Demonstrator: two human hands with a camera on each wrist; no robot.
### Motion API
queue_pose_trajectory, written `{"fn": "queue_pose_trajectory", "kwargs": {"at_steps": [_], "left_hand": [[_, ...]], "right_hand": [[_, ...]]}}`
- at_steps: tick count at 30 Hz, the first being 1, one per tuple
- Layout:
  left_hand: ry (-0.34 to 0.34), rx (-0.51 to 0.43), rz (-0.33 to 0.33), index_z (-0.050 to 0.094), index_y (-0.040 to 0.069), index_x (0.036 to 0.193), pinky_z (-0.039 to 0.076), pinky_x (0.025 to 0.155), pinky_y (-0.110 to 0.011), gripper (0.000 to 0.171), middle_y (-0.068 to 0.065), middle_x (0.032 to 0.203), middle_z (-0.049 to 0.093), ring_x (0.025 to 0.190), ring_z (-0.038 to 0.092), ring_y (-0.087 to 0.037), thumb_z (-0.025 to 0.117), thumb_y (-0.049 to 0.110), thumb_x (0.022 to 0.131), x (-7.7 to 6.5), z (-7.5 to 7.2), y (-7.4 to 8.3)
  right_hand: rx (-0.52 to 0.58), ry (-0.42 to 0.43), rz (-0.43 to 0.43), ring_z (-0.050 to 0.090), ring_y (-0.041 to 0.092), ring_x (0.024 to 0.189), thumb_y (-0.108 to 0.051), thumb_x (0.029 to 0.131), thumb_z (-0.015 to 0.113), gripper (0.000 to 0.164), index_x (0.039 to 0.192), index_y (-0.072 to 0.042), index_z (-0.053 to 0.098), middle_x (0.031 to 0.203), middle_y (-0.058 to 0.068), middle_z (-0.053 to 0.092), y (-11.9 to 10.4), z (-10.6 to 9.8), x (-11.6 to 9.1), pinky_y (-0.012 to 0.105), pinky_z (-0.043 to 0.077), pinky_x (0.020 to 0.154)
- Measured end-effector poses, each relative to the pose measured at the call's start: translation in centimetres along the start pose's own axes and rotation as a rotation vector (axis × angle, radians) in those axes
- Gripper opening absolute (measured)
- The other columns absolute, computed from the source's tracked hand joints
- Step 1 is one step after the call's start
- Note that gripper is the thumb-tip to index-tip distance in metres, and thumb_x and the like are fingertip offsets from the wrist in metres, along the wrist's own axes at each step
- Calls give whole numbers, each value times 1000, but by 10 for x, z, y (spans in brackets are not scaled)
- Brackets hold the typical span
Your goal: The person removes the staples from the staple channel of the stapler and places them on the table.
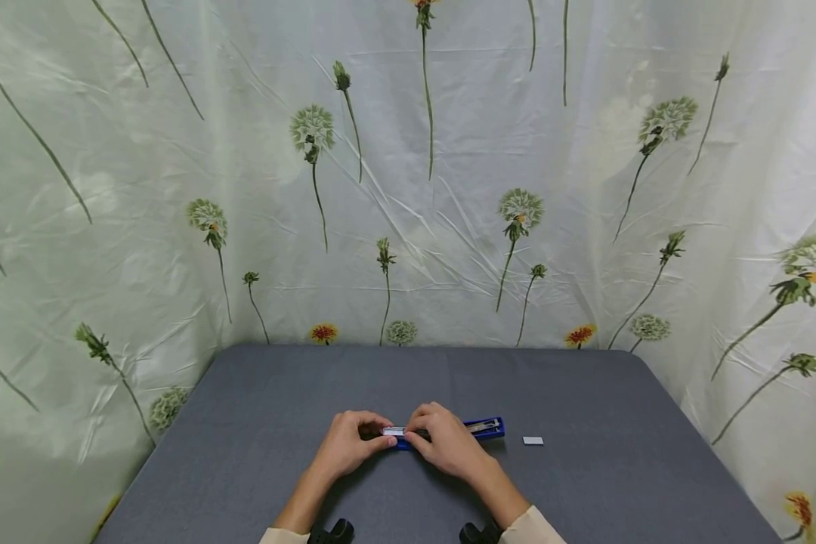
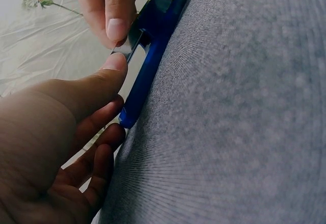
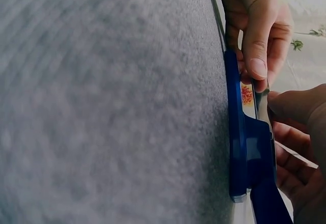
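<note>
A blue stapler (image 1: 495, 433) is opened out across the table, its long top arm swung to the right with metal parts showing inside. At its left end, my left hand (image 1: 350, 447) pinches the metal magazine between thumb and fingers. A silvery strip of staples (image 1: 394, 431) lies along the magazine between both hands. The right hand (image 1: 445, 442) pinches the strip's right end from above with thumb and fingertips. In the left wrist view, the blue base (image 2: 145, 84) rests low over the cloth, and the left fingers touch its end. The right fingers partly hide the stapler's middle.
A second small pale strip (image 1: 533, 440) lies on the grey cloth-covered table (image 1: 619, 468), right of the stapler. Behind the table hangs a curtain (image 1: 449, 249) printed with dandelions. Black wrist straps (image 1: 333, 532) are at the lower edge.
</note>
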State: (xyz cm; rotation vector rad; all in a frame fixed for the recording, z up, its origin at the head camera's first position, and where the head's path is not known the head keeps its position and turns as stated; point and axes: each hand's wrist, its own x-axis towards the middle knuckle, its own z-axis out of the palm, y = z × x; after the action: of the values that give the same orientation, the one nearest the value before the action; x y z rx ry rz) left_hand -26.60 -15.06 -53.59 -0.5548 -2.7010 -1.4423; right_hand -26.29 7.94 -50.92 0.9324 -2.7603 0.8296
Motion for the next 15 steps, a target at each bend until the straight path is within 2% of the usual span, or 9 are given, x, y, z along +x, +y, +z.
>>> {"fn": "queue_pose_trajectory", "kwargs": {"at_steps": [15], "left_hand": [[14, -8, 19, 81, 21, 97, 53, 67, -22, 20, 8, 87, 77, 74, 68, 1, 87, 34, 84, 1, 1, -2]], "right_hand": [[76, 61, -10, 60, 7, 97, -24, 94, 77, 9, 89, -17, 79, 99, -12, 69, -2, 5, 0, 31, 51, 87]]}}
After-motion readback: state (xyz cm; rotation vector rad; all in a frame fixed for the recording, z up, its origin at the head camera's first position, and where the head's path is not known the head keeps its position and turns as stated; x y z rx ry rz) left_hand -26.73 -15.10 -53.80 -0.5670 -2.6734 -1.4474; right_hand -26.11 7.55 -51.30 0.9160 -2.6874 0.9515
